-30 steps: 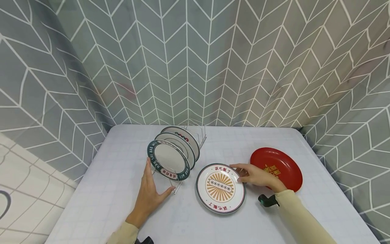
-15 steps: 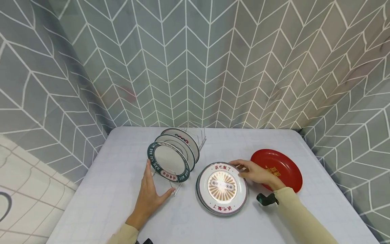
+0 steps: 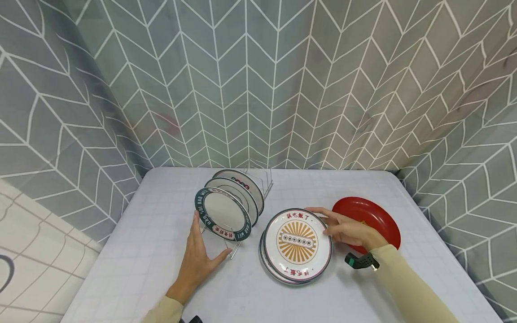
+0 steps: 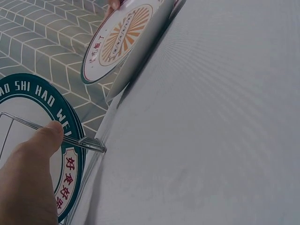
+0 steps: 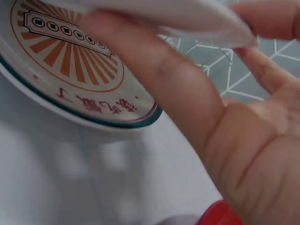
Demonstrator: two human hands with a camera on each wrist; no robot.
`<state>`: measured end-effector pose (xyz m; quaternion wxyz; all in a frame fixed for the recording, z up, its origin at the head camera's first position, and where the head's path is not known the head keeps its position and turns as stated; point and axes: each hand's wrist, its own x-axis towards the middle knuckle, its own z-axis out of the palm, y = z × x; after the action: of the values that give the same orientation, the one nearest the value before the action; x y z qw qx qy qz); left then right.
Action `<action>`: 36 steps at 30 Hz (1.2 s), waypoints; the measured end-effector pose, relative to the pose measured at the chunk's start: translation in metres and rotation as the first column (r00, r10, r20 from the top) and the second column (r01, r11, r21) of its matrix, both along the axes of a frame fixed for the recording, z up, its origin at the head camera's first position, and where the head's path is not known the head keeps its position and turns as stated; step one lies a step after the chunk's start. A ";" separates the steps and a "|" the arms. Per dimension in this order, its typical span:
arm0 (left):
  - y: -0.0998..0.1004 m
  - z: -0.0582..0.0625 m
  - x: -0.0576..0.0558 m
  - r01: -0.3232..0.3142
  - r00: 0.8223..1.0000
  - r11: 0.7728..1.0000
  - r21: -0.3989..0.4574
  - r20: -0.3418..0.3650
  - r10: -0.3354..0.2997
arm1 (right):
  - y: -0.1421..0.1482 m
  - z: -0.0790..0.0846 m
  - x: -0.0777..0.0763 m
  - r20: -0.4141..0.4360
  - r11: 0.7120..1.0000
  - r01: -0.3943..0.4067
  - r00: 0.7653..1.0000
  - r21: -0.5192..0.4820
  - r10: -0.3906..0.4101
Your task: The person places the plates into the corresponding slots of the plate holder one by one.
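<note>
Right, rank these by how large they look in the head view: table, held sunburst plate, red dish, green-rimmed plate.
1. Table
2. Held sunburst plate and red dish: too close to rank, since the right hand covers part of the dish
3. Green-rimmed plate

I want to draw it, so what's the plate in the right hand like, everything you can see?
The plate is round, glossy white, with a dark green rim, red characters and an orange sunburst; its underside looks pale. The right hand holds its edge, and it tilts over a matching plate.
</note>
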<state>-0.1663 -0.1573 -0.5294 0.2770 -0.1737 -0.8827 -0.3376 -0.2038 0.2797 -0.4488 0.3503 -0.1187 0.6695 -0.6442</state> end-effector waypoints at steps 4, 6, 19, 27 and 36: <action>0.000 0.000 0.001 0.001 1.000 1.000 0.001 -0.002 -0.001 | 0.008 0.002 0.004 0.041 0.994 -0.079 0.996 -0.080 0.082; -0.001 0.000 0.001 0.005 1.000 1.000 0.005 0.000 -0.005 | 0.011 0.005 0.005 -0.012 0.990 -0.101 0.995 -0.099 0.100; 0.000 -0.001 0.001 0.003 1.000 1.000 0.007 -0.001 -0.003 | 0.019 0.033 0.001 -0.224 0.992 -0.104 0.971 -0.072 0.085; 0.000 0.001 -0.001 0.015 1.000 1.000 0.000 -0.008 -0.015 | 0.025 0.085 -0.016 -0.337 0.997 -0.066 0.940 -0.026 0.053; 0.000 0.002 0.001 0.005 1.000 1.000 0.001 0.008 -0.005 | -0.022 0.163 -0.067 -0.493 0.999 -0.024 0.869 0.022 0.032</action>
<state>-0.1657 -0.1574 -0.5274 0.2725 -0.1745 -0.8833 -0.3394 -0.2713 0.2581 -0.2858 0.1780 -0.2861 0.7398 -0.5824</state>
